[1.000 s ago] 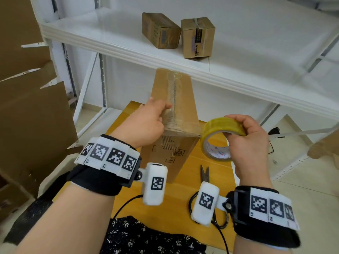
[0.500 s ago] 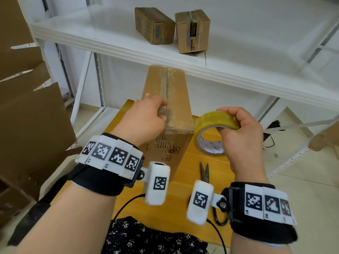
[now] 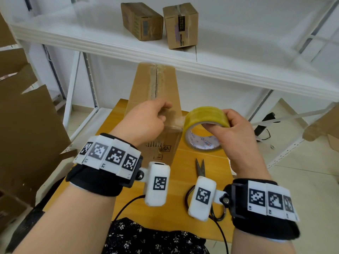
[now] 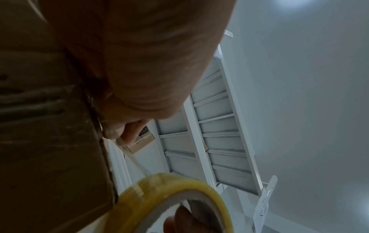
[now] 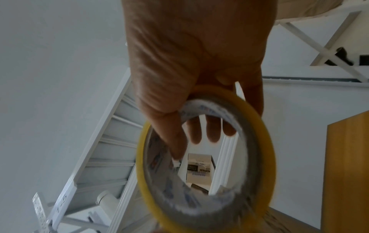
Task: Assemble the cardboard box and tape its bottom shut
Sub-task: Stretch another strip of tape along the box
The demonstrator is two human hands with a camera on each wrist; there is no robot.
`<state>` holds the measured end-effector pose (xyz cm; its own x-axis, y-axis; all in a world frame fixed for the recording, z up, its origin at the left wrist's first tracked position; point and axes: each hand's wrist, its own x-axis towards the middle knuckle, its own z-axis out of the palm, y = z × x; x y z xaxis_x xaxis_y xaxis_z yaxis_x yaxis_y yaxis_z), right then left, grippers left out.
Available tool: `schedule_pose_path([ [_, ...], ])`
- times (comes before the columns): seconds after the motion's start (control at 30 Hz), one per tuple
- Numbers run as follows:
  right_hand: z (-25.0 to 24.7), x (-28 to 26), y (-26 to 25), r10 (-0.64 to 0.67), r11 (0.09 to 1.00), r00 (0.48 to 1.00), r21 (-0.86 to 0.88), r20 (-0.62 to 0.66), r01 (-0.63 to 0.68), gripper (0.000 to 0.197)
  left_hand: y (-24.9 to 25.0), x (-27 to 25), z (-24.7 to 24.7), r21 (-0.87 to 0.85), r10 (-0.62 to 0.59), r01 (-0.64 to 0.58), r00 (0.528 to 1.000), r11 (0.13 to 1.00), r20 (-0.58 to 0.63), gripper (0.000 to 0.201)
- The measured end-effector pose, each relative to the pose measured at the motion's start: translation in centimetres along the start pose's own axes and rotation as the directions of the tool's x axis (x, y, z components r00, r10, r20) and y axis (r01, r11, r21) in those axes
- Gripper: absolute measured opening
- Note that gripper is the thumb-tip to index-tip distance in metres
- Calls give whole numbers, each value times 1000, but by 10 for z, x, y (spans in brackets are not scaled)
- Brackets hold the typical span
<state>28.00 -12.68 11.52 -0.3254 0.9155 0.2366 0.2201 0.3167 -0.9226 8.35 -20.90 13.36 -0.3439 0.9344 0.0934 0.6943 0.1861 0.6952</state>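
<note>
A tall cardboard box (image 3: 156,85) stands on the wooden table (image 3: 201,156), its taped seam facing up. My left hand (image 3: 146,121) curls over the box's near top edge and holds down the tape end there. My right hand (image 3: 236,132) grips a yellow tape roll (image 3: 205,114) just right of that edge, thumb inside the core. A short clear strip (image 3: 178,122) runs from roll to box. In the left wrist view my palm (image 4: 139,55) lies against the box (image 4: 49,141), with the roll (image 4: 179,189) below. The right wrist view shows my fingers (image 5: 211,130) through the roll (image 5: 259,141).
Scissors (image 3: 200,167) lie on the table in front of the box, between my wrists. Two small taped boxes (image 3: 180,24) sit on the white shelf (image 3: 238,74) above. Flat cardboard sheets (image 3: 27,125) lean at the left. A black cable (image 3: 264,132) lies on the floor at the right.
My right hand has turned the roll so its outer band faces up, and my thumb now sits inside the core. My left hand stays on the box's near top edge.
</note>
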Motion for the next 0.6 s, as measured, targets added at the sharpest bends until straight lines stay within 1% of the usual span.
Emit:
schedule_pose_path([
  [0.07,-4,0,0,20,999,998,23,57,-22,21,-1,0,-1,-14,-6,6,1000,1000,0,41],
  [0.1,-6,0,1,26,999,996,34,80,-29,25,-1,0,0,-17,-7,7,1000,1000,2,41],
  [0.2,-12,-1,1,42,996,987,72,156,-53,44,-1,0,0,-6,-8,8,1000,1000,18,41],
  [0.27,-16,-3,0,43,991,979,120,198,-67,53,-2,1,-1,-7,-8,8,999,1000,32,40],
  [0.3,-17,-4,-1,34,988,978,138,204,-63,58,-2,1,-2,-7,-5,5,999,1000,36,40],
  [0.37,-18,-4,-3,40,984,985,162,170,-68,73,-2,2,-3,-5,-1,2,999,1000,47,38],
  [0.4,-18,-4,-5,56,979,988,184,141,-82,74,-3,2,-3,-6,-2,3,999,1000,51,37],
  [0.5,-11,-4,-10,90,955,995,279,51,-101,54,-4,1,-3,1,1,-1,999,1000,47,37],
  [0.6,-9,-3,-10,88,949,996,304,7,-86,48,-4,1,-3,-3,0,0,999,1000,53,37],
])
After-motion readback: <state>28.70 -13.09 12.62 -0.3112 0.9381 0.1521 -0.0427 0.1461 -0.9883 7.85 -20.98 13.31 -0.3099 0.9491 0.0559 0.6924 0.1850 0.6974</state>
